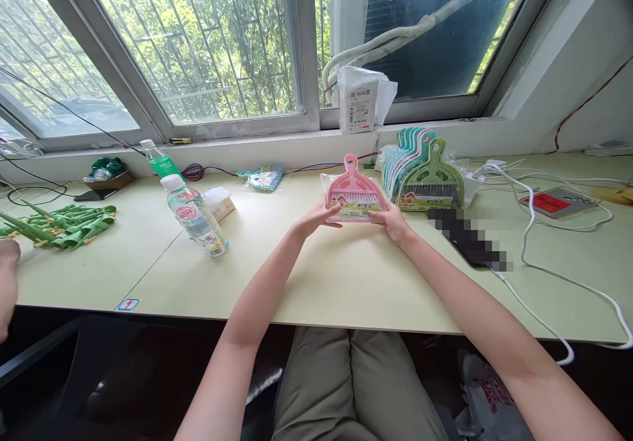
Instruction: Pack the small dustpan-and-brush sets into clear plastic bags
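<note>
A pink dustpan and brush set in clear packaging is held upright over the table, its handle pointing up. My left hand grips its lower left edge, and my right hand grips its lower right edge. Just to the right stands a row of similar sets, with a green set in front and teal sets behind it, leaning together near the wall.
Two bottles stand left of centre beside a tissue pack. Green stick-like pieces lie far left, near another person's arm. A dark phone and white cables occupy the right side of the table.
</note>
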{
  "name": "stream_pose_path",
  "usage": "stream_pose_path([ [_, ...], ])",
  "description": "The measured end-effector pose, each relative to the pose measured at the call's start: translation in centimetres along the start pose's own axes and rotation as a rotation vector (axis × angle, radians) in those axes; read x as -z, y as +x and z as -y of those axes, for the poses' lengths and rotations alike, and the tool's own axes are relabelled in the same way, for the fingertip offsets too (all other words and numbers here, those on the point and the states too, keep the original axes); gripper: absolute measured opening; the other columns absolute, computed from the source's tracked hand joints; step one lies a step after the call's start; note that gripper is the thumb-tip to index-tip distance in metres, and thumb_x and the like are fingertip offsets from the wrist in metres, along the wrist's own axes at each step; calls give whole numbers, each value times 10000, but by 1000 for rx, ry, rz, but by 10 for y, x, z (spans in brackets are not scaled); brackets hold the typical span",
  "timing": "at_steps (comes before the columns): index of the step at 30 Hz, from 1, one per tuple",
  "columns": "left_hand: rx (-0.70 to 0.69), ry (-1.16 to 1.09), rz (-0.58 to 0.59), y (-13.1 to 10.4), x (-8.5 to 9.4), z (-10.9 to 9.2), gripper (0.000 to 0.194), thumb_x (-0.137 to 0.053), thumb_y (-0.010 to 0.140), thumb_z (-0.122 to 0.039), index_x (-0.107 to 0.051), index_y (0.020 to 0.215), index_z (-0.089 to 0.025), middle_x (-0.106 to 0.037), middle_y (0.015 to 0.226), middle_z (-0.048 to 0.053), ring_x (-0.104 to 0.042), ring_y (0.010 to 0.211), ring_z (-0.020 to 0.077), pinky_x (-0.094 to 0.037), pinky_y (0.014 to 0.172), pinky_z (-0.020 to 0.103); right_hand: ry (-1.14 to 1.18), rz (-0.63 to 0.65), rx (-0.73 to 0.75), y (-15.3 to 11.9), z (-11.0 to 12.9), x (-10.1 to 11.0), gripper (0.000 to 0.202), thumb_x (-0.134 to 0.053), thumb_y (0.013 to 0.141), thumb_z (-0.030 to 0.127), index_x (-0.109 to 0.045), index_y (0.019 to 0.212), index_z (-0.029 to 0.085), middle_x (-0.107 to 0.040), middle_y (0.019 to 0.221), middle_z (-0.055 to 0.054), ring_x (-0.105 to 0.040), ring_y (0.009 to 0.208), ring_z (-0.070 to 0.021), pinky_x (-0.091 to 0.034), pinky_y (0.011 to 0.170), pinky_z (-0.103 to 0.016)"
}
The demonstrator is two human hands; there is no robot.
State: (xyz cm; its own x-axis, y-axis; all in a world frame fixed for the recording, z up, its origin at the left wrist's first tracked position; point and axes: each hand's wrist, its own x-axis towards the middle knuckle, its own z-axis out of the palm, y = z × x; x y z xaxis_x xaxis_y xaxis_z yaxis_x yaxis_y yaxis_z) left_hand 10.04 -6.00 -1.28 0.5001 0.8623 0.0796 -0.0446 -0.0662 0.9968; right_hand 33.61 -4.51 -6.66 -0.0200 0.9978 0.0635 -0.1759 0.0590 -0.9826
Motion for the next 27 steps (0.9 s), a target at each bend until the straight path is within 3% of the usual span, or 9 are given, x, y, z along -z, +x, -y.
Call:
stream_pose_path([
  [3, -135, 151, -180, 1, -22, -6, 1022, -801, 663, -300, -248, 1522, -278, -592, 1313, 150, -673, 981, 269, -587, 690, 337, 49, -92, 54, -2, 5, -1, 746, -821, 538, 283, -581, 1245, 294, -670, 1235, -45, -667, 995, -242, -575, 749, -354],
  [7, -263, 194, -373, 4, -30, -21, 788, -686, 720, -284, -380, 1442, -206, -674, 1091, 98, -628, 570, 128, -535, 501, 271, 18, -6, 168, -8, 22, -2, 766, -785, 643, 455, -488, 1340, 340, -626, 1312, -42, -630, 1113, -244, -562, 835, -383],
  [12, -298, 164, -506, 10, 39, -48, 701, -674, 729, -316, -432, 1376, -195, -653, 1154, 120, -659, 582, 138, -540, 507, 264, -176, 140, 439, -14, 53, -1, 792, -653, 764, 585, -337, 1454, 357, -494, 1458, -77, -511, 1288, -258, -483, 990, -446],
  [14, -169, 338, -738, 14, 78, -47, 713, -627, 777, -298, -362, 1429, -185, -620, 1240, 158, -704, 757, 205, -583, 642, 338, -368, -99, 554, -10, 59, 10, 703, -631, 804, 496, -368, 1433, 323, -444, 1482, -95, -445, 1340, -266, -421, 1053, -475],
  [16, 45, 615, -1033, 13, 107, -36, 821, -636, 791, -312, -243, 1486, -119, -531, 1360, 240, -656, 1059, 309, -562, 827, 464, -586, -508, 620, -2, 61, 30, 565, -576, 835, 347, -434, 1375, 258, -420, 1472, -126, -368, 1386, -275, -328, 1117, -507],
  [18, 79, 724, -1149, 10, 124, -16, 1024, -721, 733, -329, -120, 1514, -49, -253, 1529, 345, -375, 1373, 439, -392, 1007, 646, -757, -848, 602, 7, 60, 59, 502, -505, 827, 214, -465, 1327, 201, -419, 1446, -160, -322, 1405, -282, -256, 1146, -530],
  [20, 67, 1062, -1240, 7, 131, 6, 952, -660, 791, -395, -152, 1514, -41, -141, 1577, 329, -191, 1455, 448, -259, 1075, 689, -868, -968, 491, 16, 58, 88, 501, -471, 809, 157, -464, 1310, 164, -441, 1415, -191, -341, 1384, -293, -261, 1133, -534],
  [23, -12, 1285, -1187, 9, 130, 32, 561, -481, 898, -323, -427, 1405, -89, -336, 1513, 248, -300, 1411, 388, -267, 1113, 602, -915, -927, 244, 24, 55, 119, 506, -493, 824, 205, -441, 1317, 103, -473, 1376, -241, -415, 1314, -324, -335, 1074, -504],
  [27, -104, 1392, -700, 14, 117, 43, 317, -437, 867, -208, -682, 1065, -173, -571, 1231, 166, -499, 1220, 336, -401, 1029, 491, -923, -841, 38, 30, 47, 135, 494, -545, 849, 312, -473, 1303, 129, -491, 1373, -235, -464, 1253, -350, -374, 1019, -526],
])
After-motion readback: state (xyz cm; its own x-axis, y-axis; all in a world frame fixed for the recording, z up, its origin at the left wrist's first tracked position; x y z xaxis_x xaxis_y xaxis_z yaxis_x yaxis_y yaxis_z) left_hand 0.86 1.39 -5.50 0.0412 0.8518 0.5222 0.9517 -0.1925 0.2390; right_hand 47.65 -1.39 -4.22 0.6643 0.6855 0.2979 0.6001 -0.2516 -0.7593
